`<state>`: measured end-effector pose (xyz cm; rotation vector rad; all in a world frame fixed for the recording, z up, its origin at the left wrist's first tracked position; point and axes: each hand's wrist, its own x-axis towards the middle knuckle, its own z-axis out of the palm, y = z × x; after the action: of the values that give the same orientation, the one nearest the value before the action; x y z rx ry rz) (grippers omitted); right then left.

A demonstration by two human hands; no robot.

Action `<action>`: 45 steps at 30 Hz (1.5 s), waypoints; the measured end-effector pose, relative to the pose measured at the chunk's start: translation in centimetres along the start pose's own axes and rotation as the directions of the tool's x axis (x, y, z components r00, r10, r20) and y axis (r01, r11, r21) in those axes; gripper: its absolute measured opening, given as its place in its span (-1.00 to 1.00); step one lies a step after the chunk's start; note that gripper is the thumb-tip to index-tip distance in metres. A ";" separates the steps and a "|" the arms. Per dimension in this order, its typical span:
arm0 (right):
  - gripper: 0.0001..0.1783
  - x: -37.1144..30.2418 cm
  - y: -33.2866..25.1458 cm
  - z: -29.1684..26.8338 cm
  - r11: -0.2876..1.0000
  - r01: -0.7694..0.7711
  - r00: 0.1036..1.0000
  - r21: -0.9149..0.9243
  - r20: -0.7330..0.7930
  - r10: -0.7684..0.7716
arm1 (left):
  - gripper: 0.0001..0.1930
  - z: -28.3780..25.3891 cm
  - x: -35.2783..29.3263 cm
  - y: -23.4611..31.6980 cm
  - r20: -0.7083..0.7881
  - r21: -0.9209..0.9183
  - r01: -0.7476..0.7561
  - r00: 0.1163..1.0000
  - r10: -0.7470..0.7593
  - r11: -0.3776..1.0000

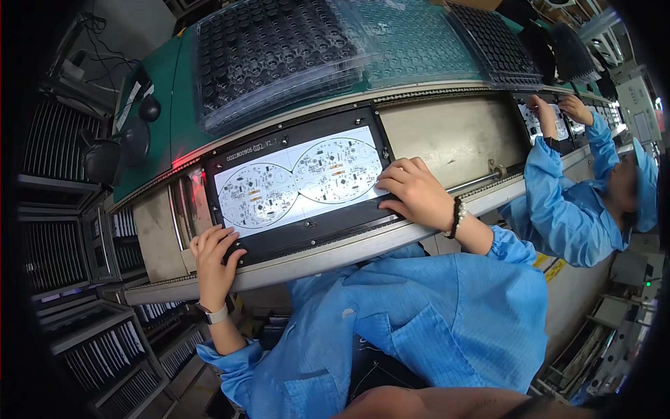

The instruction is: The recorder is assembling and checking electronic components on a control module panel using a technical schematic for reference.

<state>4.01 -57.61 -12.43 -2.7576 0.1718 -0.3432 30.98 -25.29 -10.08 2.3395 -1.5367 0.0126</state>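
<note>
A flat black carrier frame (276, 243) lies on the conveyor in front of me, holding a white circuit board panel (296, 180). Two round board shapes sit side by side on the panel, dotted with small components. My left hand (215, 260) grips the frame's near left corner, its fingers over the edge and its thumb against the near side. At the frame's right end, my right hand (421, 195) holds the near right corner, with the fingers on the rim and the thumb lower down. The undersides of both grips are hidden.
Beyond the conveyor rail (447, 89), clear plastic trays with black round parts (279, 52) stand on a green bench (157, 164). To the right, a co-worker in blue (569, 195) handles boards on the same line. Racks of upright panels (105, 356) fill the lower left.
</note>
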 end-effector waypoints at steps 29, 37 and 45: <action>-0.73 13.7 1.8 -0.1 0.880 0.076 0.996 -0.469 -0.012 -0.093 | -0.73 2.2 2.0 3.4 -0.042 0.222 0.032 0.999 -0.023 0.975; -0.76 18.5 0.5 4.1 0.917 0.282 0.959 -0.284 0.057 -0.277 | -0.74 2.0 1.0 2.7 -0.114 0.193 0.002 0.993 0.020 0.981; -0.86 18.9 -0.3 5.4 0.932 0.272 0.962 -0.239 0.052 -0.268 | -0.81 2.4 2.1 1.6 -0.038 0.208 -0.023 0.999 0.032 0.978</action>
<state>23.67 -58.61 -13.13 -3.0338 -0.1868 -0.3893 30.01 -28.43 -11.50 2.4591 -1.6172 0.2376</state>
